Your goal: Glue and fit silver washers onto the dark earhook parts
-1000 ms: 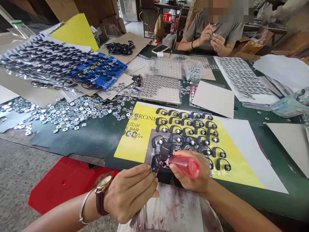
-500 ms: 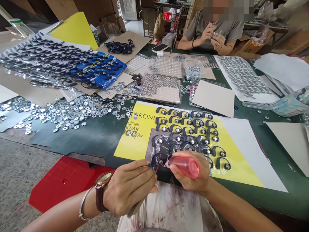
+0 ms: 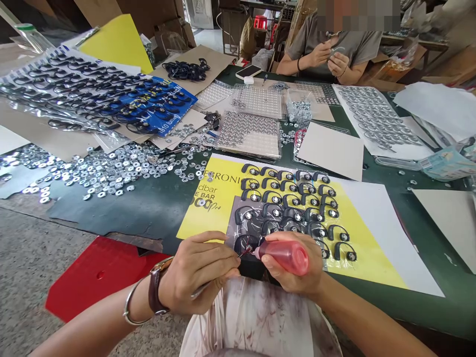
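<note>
My right hand point(image 3: 293, 270) is closed around a small red squeeze bottle point(image 3: 284, 255), its nozzle pointing left at a black ear-hook part point(image 3: 243, 244) at the near edge of a yellow printed sheet point(image 3: 211, 198). My left hand point(image 3: 197, 277) pinches a thin metal tool point(image 3: 208, 288) whose tip meets the same part beside the nozzle. Rows of black ear-hook parts point(image 3: 293, 203) with silver discs lie on the sheet just beyond my hands.
Loose silver washers point(image 3: 111, 171) are scattered on the green table at the left. Clear trays of discs point(image 3: 249, 131) sit in the middle, sheets of hooks point(image 3: 92, 99) far left. A person point(image 3: 327, 47) works across the table. A red board point(image 3: 96, 275) lies below the table edge.
Both hands have stayed at the same ear-hook part, with only a slight shift of the left hand and the view.
</note>
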`<state>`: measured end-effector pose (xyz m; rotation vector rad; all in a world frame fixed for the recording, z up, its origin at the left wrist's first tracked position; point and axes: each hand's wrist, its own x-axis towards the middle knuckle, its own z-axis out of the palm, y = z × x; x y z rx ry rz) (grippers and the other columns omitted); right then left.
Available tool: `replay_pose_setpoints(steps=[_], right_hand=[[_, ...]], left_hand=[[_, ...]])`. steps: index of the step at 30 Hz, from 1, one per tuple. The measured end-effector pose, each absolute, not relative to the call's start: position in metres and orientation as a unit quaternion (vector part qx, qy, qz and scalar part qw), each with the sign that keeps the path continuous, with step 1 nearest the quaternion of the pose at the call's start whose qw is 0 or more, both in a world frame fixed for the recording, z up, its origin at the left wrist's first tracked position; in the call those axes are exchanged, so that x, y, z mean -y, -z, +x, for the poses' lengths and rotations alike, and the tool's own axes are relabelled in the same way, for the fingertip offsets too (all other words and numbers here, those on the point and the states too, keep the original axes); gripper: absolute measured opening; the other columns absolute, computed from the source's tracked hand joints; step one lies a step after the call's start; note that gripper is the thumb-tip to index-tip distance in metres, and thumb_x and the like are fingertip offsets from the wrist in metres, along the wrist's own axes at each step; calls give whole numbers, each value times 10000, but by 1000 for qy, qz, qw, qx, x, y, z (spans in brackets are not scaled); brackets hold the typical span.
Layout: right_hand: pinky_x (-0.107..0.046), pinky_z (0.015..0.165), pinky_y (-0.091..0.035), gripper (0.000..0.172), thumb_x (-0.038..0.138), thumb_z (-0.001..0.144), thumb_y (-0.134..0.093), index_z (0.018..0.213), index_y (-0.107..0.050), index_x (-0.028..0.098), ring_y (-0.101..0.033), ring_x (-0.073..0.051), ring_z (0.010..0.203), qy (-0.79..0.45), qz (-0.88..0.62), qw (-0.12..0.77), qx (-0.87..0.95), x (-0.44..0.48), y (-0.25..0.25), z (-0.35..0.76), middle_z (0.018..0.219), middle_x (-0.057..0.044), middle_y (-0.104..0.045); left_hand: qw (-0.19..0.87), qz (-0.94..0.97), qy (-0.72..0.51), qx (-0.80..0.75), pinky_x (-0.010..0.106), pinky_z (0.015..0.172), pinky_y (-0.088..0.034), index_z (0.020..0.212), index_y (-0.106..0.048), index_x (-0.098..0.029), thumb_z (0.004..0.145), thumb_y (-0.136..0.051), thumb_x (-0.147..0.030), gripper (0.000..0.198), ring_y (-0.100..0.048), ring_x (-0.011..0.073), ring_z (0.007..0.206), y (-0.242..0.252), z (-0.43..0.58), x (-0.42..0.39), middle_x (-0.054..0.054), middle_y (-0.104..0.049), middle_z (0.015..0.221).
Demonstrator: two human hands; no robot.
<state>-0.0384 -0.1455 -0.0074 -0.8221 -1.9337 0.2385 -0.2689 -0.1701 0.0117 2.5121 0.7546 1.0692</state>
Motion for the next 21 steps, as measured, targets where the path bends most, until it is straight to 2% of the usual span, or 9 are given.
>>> replay_pose_setpoints(steps=[7, 17, 19, 21], right_hand=[[-270, 545, -572, 158, 288, 798, -668, 922, -604, 213, -693, -166, 603, -111, -334, 494, 795, 144, 6, -41, 737, -21, -714], [-270, 550, -585, 255, 376, 796, -694, 961, -622, 195, -703, -170, 596, -117, -322, 484, 805, 144, 5, -40, 745, -30, -732], [-278, 552, -591, 268, 376, 792, -705, 971, -632, 190, -710, -180, 608, -183, -338, 480, 789, 143, -3, -33, 758, -34, -737], [-288, 571, -606, 279, 375, 813, -693, 1015, -627, 194, -723, -194, 647, -307, -358, 478, 741, 141, -13, -21, 775, -31, -740]], left_hand=[[186, 858, -387, -283, 339, 853, -524, 948, -617, -130, 812, -546, -36, 180, -685, 133, 712, -14, -269, 163, 37, -728, 833], [206, 843, -385, -315, 351, 848, -525, 946, -626, -155, 840, -547, -45, 173, -674, 127, 708, -12, -270, 160, 19, -724, 820], [199, 845, -385, -314, 349, 840, -527, 942, -621, -152, 837, -549, -42, 168, -674, 124, 704, -13, -269, 161, 17, -722, 817], [187, 849, -383, -311, 344, 829, -532, 935, -615, -147, 833, -551, -40, 161, -675, 122, 696, -16, -267, 163, 17, -722, 814]])
